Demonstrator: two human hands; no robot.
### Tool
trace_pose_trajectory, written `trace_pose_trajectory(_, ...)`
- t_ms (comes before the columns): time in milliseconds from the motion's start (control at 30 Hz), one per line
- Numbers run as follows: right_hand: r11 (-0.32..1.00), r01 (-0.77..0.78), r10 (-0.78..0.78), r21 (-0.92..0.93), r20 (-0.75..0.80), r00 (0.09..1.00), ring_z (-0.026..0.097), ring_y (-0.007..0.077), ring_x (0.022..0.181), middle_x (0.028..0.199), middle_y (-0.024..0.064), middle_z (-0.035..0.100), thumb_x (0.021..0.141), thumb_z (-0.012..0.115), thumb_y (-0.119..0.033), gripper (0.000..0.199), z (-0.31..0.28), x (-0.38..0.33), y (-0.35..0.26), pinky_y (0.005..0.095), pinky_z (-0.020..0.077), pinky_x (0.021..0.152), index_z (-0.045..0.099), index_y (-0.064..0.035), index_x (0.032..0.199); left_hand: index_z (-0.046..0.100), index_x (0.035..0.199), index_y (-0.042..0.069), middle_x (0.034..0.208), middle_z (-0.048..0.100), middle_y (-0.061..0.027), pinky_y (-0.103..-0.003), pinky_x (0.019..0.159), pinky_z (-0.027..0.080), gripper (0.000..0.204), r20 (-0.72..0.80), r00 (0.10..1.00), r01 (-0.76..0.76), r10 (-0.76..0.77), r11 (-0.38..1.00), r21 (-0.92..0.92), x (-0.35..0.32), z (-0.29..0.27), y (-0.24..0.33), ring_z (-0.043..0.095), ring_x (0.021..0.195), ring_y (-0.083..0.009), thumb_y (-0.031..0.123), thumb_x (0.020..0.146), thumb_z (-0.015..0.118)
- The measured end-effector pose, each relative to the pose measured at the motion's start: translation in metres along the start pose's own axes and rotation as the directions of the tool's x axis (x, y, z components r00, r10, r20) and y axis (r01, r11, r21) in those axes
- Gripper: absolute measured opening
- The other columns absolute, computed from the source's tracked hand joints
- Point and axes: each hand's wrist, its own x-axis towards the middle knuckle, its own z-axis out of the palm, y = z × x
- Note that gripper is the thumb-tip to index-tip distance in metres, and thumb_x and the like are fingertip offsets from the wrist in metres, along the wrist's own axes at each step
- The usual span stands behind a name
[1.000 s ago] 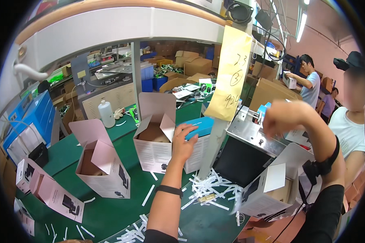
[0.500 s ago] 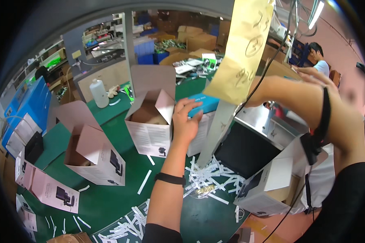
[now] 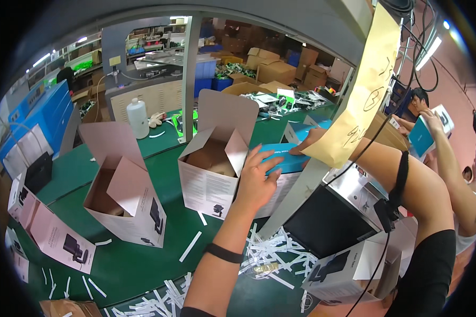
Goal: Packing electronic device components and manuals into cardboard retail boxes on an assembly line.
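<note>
While fingers spread flat, the left hand (image 3: pixel 259 179) presses on a blue packet (image 3: pixel 280 158) lying across the open white carton (image 3: pixel 217 174) at mid-surface; the right hand (image 3: pixel 304 143) touches the packet's far end, its grip hidden by a yellow paper tag (image 3: pixel 362 100). Half a second ago the left hand gripped nearer the carton's rim. Green surface (image 3: pixel 132 264) lies open between this carton and a second open carton (image 3: pixel 124 193) toward the left edge.

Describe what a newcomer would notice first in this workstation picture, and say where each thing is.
At centre, the person's left hand and right hand press a flat blue box beside an open white carton on the green belt. A yellow paper sheet hangs upper right; white paper strips litter the belt below.
</note>
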Motion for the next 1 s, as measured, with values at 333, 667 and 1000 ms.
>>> trace_pose_trajectory(333,0.981,-0.193,0.194,-0.022,0.169,0.966,0.071,0.033,0.073,0.076,0.0172,0.069,0.087,0.078,-0.029,0.043,-0.001,0.006,-0.004,0.0439,0.0533,0.062,0.072,-0.0081,0.124,0.072,0.123,0.003,0.141,0.062,-0.0144,-0.049,0.117,0.039,0.035,0.098,0.982,-0.178,0.159,0.953,0.243,0.009,-0.005,0.007,0.047,0.14,-0.0392,0.008,0.089,0.069)
trace_pose_trajectory(667,0.963,-0.162,0.21,-0.213,0.226,0.951,0.072,0.0341,0.071,0.073,0.0172,0.071,0.077,0.083,-0.034,0.034,-0.034,0.031,-0.048,0.0464,0.0559,0.063,0.077,-0.0029,0.089,0.061,0.133,-0.006,0.136,0.062,-0.0242,-0.047,0.117,0.039,0.05,0.316,0.88,-0.474,0.355,0.598,0.647,-0.014,-0.011,0.004,0.056,0.134,-0.0336,0.026,0.095,0.065)
trace_pose_trajectory(1000,0.98,-0.152,0.02,0.126,0.703,0.711,0.07,0.0275,0.073,0.08,0.0063,0.073,0.083,0.077,-0.029,0.024,-0.01,0.06,-0.017,0.0397,0.0546,0.066,0.078,-0.0079,0.095,0.068,0.116,-0.004,0.122,0.069,-0.0187,-0.043,0.103,0.051,0.046,0.036,0.947,-0.302,0.319,0.845,0.442,-0.021,0.003,-0.001,0.062,0.126,-0.0311,0.019,0.077,0.076)
